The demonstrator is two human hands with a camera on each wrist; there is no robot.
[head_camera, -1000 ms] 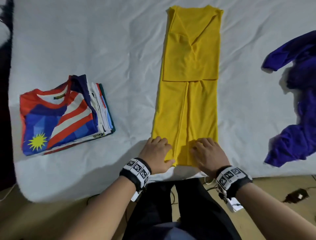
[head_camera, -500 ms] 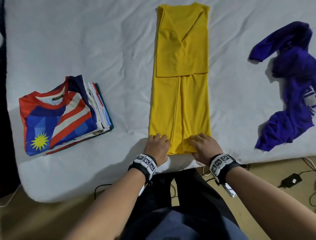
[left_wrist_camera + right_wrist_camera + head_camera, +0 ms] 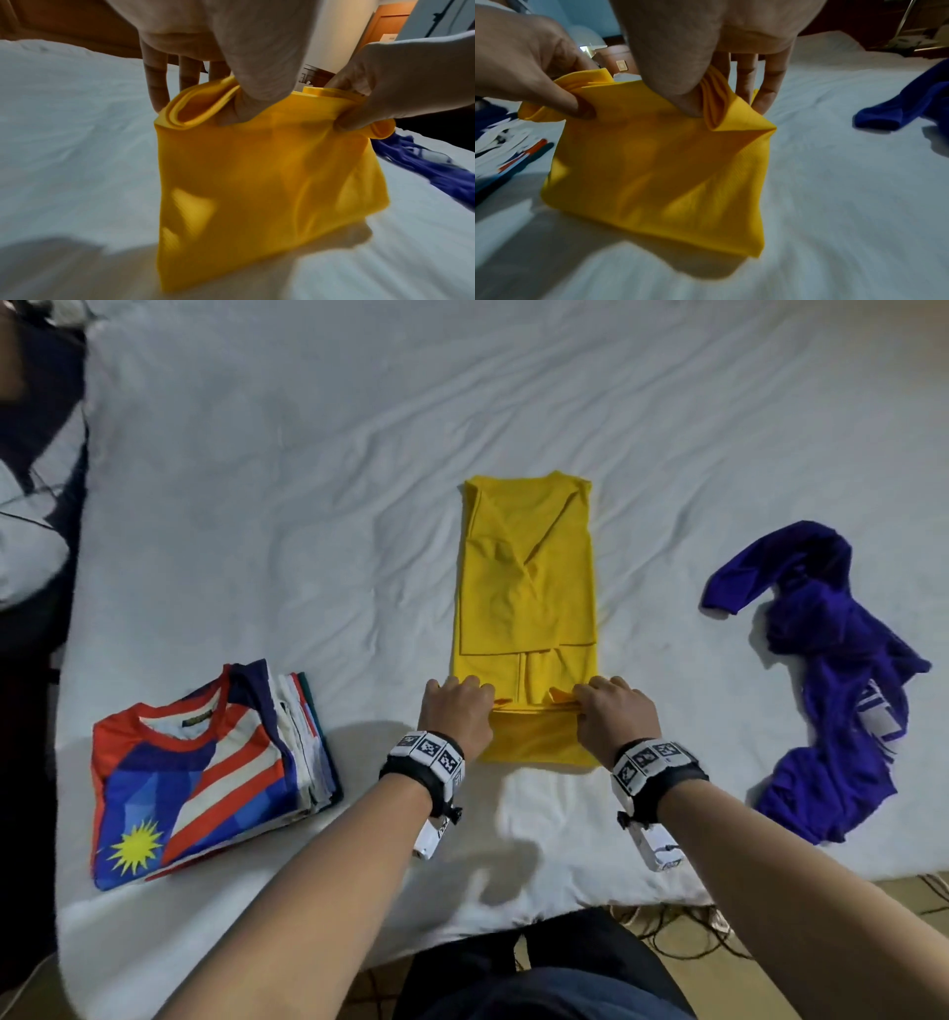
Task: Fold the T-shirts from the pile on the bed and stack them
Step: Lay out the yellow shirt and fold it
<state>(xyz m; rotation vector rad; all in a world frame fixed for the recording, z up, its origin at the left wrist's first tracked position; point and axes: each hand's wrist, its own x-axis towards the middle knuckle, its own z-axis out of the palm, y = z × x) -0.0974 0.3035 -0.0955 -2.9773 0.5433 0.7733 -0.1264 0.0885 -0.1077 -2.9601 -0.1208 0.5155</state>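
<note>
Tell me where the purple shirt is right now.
In the head view the purple shirt lies crumpled on the white bed, on the person's right, beyond the right hand and the yellow shirt.

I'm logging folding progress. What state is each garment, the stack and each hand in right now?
yellow T-shirt: sides folded in, bottom hem lifted toward the collar.
blue T-shirt: crumpled, unfolded.
stack of folded shirts: folded, flag-pattern shirt on top.
left hand: pinches the hem.
right hand: pinches the hem.

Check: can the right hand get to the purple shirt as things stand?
Probably yes, once freed. The right hand is pinching the yellow shirt hem; the purple shirt lies on that side on the bed, nothing lying between them.
</note>
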